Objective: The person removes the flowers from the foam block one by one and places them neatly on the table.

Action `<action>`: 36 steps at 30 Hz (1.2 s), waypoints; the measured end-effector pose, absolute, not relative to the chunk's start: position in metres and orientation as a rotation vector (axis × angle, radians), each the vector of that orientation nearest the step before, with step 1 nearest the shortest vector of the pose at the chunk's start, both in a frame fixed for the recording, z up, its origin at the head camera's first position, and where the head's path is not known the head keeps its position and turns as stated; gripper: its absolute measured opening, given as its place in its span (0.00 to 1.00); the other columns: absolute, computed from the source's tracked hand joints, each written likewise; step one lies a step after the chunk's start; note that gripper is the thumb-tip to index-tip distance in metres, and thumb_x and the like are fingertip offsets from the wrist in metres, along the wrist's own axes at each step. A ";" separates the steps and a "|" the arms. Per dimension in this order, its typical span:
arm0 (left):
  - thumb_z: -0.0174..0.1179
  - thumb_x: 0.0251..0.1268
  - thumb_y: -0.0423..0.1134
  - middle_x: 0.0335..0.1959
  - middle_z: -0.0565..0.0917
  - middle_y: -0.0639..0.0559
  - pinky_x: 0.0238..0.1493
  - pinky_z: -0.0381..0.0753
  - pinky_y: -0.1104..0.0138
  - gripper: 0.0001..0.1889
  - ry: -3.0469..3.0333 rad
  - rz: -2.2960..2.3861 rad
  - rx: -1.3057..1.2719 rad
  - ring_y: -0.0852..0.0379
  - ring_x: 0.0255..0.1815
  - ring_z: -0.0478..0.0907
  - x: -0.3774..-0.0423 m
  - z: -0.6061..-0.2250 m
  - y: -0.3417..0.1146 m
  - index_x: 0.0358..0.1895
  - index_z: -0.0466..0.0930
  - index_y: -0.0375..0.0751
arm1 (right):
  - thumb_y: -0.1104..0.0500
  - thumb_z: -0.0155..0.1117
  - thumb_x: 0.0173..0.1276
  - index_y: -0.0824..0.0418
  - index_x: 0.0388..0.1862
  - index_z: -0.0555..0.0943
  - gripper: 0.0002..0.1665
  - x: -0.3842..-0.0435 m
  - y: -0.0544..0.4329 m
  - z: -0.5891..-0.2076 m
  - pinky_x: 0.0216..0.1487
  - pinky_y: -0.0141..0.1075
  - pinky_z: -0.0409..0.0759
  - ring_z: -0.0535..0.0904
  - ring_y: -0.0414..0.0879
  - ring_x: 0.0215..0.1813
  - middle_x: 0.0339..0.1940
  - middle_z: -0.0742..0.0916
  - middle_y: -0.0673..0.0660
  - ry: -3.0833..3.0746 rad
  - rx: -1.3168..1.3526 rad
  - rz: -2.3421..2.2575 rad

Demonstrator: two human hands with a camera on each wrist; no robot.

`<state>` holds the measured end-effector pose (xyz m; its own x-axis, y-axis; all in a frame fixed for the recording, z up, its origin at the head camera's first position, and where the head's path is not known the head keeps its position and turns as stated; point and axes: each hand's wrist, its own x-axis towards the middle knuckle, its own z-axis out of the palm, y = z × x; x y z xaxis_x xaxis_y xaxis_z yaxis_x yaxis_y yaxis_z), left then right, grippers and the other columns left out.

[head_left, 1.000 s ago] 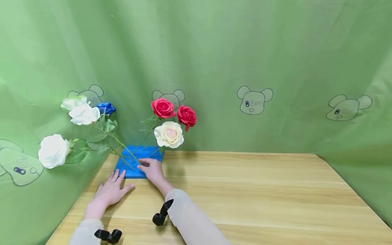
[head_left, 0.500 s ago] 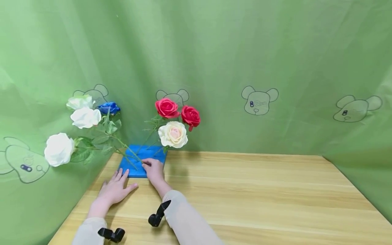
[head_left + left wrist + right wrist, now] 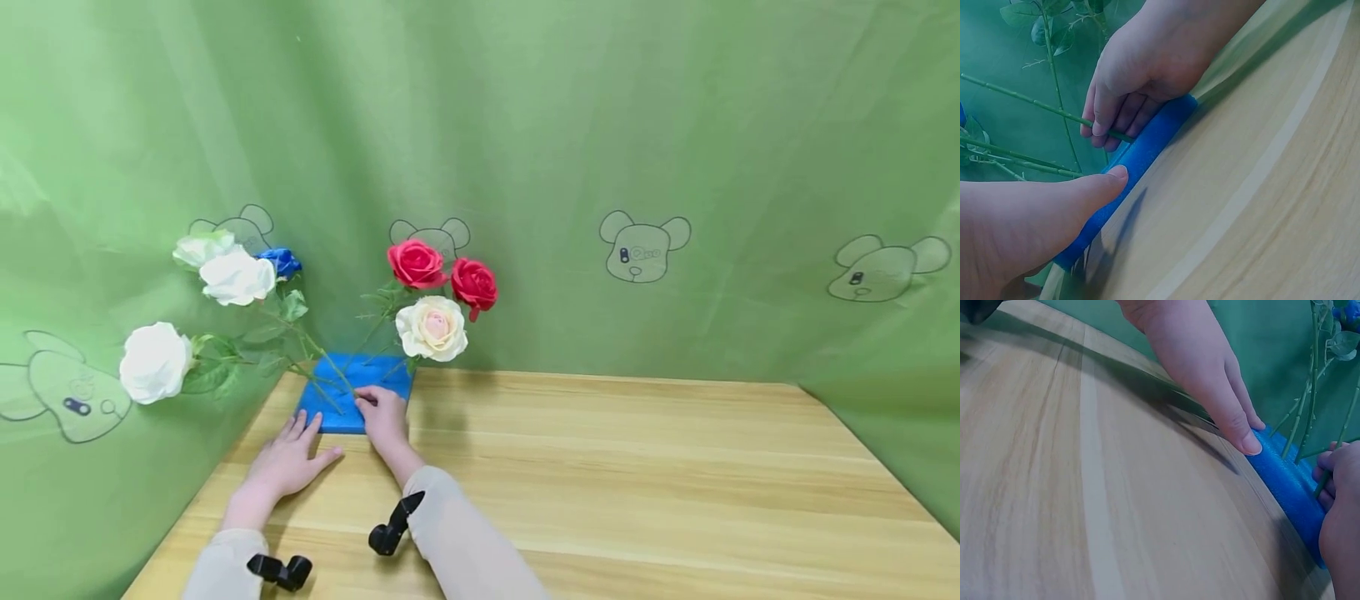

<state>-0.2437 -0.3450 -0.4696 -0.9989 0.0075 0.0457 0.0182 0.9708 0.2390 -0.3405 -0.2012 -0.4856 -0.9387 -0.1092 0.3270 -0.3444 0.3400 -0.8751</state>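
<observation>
Right hand (image 3: 386,421), the nearer, pinches the green stem (image 3: 1022,97) near its lower end at the blue block (image 3: 345,423), long axis leaning up-left; left hand (image 3: 288,462), fingers spread, touches the block's near-left edge.

Pad (image 3: 332,423) lay at far left of tabletop (image 3: 637,467), before the curtain (image 3: 525,125). Stems (image 3: 327,360) rose from pad: four blooms (image 3: 155,362) lay left, three right. Left hand (image 3: 288,464) sat at pad's near-left corner, right hand (image 3: 386,421) over its near-right part.
</observation>
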 end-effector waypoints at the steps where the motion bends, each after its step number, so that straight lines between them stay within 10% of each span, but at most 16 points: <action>1: 0.48 0.69 0.65 0.75 0.51 0.24 0.67 0.58 0.32 0.45 -3.074 -0.379 -0.018 0.25 0.75 0.48 -0.244 -0.470 -0.345 0.75 0.53 0.32 | 0.60 0.68 0.64 0.51 0.41 0.90 0.08 -0.341 -0.201 -0.486 0.43 0.27 0.81 0.86 0.39 0.44 0.39 0.91 0.48 -2.384 0.403 1.647; 36: 0.48 0.69 0.65 0.76 0.51 0.27 0.68 0.58 0.33 0.45 -3.066 -0.373 -0.021 0.27 0.76 0.47 -0.244 -0.473 -0.345 0.75 0.53 0.33 | 0.61 0.66 0.66 0.59 0.45 0.88 0.10 -0.326 -0.187 -0.484 0.46 0.23 0.81 0.87 0.41 0.45 0.43 0.91 0.54 -2.236 0.609 1.853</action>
